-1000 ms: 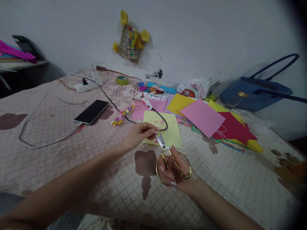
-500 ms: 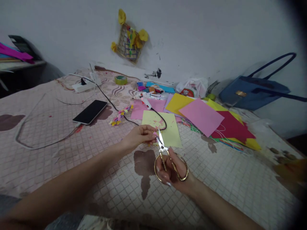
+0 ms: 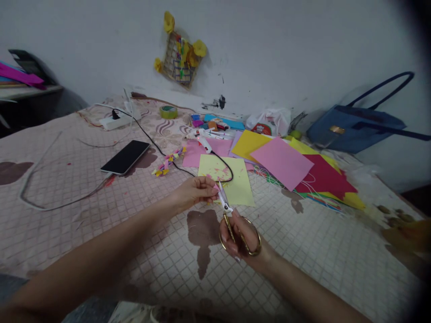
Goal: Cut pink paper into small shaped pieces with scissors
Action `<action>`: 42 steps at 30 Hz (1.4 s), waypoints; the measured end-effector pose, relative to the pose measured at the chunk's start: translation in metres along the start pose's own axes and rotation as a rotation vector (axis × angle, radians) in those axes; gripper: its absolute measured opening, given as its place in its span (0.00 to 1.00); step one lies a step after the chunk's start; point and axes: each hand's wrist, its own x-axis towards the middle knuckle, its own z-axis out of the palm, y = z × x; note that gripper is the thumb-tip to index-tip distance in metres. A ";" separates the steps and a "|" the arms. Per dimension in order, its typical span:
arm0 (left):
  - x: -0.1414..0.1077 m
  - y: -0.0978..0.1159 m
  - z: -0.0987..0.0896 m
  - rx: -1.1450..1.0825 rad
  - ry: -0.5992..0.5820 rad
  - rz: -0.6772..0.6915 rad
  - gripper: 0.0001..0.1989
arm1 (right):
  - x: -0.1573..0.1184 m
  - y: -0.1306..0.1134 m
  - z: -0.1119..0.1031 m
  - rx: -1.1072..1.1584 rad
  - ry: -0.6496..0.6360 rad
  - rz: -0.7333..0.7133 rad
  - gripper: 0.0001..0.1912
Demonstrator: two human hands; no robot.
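My right hand [image 3: 240, 235] grips gold-handled scissors [image 3: 225, 207], with fingers through the loops and the blades pointing up and away from me. Pinched in the fingertips of my left hand [image 3: 198, 192] is a small pink paper piece [image 3: 216, 187], right beside the blade tips; the fingers hide most of it. Beyond the hands lies a pale yellow sheet [image 3: 240, 179] scattered with tiny pink scraps. Left of that sheet is a strip of small pink, yellow and purple pieces [image 3: 169, 161].
A white glue gun [image 3: 204, 143] with a black cord rests on pink paper. Coloured sheets [image 3: 282, 162] and a blue bag [image 3: 357, 128] are at the right. On the left are a phone [image 3: 125, 157] with its cable and a power strip [image 3: 119, 120].
The scissor blades have closed most of the way, and the handles have come nearer each other. My left hand still pinches the small piece. The whole view has shifted slightly.
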 end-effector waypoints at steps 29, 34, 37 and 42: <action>-0.005 -0.012 0.013 0.285 -0.122 -0.045 0.13 | 0.008 -0.028 -0.003 -0.535 0.422 -0.303 0.11; -0.003 -0.013 0.014 0.359 -0.132 -0.009 0.12 | 0.010 -0.026 -0.006 -0.507 0.405 -0.288 0.09; -0.003 -0.009 0.012 0.578 0.075 0.209 0.11 | 0.011 -0.024 -0.010 -0.420 0.421 -0.265 0.09; -0.003 -0.005 0.013 0.674 0.136 0.343 0.14 | 0.011 -0.023 -0.010 -0.309 0.418 -0.246 0.10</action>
